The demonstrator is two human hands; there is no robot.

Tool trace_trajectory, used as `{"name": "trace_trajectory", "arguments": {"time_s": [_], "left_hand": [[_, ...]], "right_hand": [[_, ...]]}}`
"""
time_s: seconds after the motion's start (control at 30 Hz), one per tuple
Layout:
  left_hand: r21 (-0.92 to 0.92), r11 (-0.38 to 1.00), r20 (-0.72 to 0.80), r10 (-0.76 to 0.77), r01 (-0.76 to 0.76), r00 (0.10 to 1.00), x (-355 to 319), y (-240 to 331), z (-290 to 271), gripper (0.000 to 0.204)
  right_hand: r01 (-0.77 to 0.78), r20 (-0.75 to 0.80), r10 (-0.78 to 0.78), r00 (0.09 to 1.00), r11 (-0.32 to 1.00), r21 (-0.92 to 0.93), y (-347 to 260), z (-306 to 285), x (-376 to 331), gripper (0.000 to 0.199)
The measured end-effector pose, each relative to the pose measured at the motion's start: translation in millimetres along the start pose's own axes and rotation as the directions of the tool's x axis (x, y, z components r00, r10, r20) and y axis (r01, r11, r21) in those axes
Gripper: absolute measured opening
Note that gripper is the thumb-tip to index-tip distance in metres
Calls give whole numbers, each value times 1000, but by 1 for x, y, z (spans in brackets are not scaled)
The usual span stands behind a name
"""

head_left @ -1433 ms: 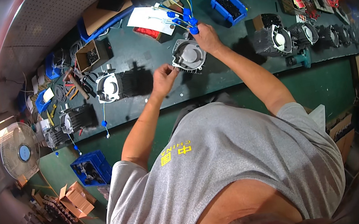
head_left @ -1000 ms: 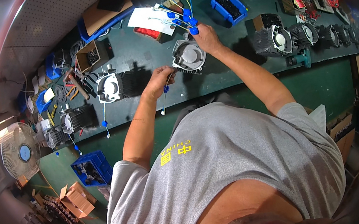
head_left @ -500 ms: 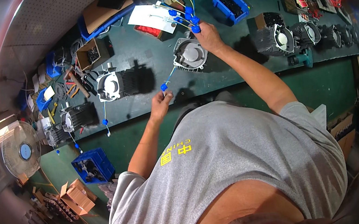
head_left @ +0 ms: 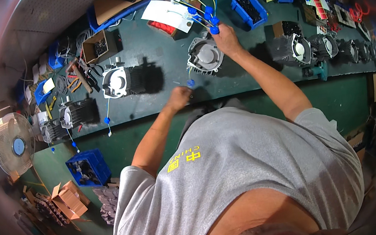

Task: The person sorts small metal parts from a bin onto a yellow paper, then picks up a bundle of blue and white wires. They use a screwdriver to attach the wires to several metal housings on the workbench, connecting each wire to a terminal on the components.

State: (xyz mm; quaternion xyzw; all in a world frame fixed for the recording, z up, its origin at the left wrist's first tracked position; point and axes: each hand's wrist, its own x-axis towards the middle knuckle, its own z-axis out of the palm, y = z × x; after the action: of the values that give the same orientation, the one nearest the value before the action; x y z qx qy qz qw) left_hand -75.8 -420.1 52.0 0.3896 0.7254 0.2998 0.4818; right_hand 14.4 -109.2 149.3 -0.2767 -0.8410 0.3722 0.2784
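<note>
Near the bench's front edge, my left hand [head_left: 179, 98] is closed at the lower end of a thin cable with a blurred blue bead [head_left: 191, 83]. This cable comes out of a grey finned motor housing [head_left: 206, 55], whose open round face is turned up. My right hand [head_left: 226, 41] is closed around a bunch of cables [head_left: 209, 15] with several blue beads and white plugs, held above the housing's right side. The left fingertips are partly smeared by motion.
More motor housings stand left [head_left: 117, 83] and right [head_left: 299, 49] on the green bench [head_left: 161, 57]. Behind are blue bins of small black parts [head_left: 249, 8], a white sheet [head_left: 167, 15] and a cardboard box [head_left: 99, 46]. A power tool [head_left: 317, 71] lies right; a fan [head_left: 15, 145] stands left.
My left hand has moved right and slightly away from me, and the blue bead beside it now sits closer to the housing. My right hand still holds the bunch of cables.
</note>
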Motion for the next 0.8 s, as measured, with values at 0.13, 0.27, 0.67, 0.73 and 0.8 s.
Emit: {"name": "trace_trajectory", "arguments": {"time_s": [0.13, 0.27, 0.67, 0.73, 0.8], "left_hand": [[-439, 898, -454, -209, -14, 866, -25, 32, -64, 24], [-285, 948, -233, 77, -144, 969, -68, 138, -82, 29], [-252, 961, -608, -65, -115, 791, -22, 77, -82, 30], [-251, 938, -507, 83, -239, 858, -49, 122, -81, 28], [-85, 962, -417, 203, -260, 886, -55, 133, -67, 25]], "right_hand": [[6, -12, -6, 1000, 1000, 2, 10, 1, -7, 23], [-3, -32, 3, 999, 1000, -8, 9, 4, -4, 23], [24, -30, -23, 999, 1000, 9, 11, 1, -4, 23], [13, -11, -13, 1000, 1000, -6, 8, 2, -4, 24], [11, -7, -12, 1000, 1000, -22, 11, 3, -4, 25]]}}
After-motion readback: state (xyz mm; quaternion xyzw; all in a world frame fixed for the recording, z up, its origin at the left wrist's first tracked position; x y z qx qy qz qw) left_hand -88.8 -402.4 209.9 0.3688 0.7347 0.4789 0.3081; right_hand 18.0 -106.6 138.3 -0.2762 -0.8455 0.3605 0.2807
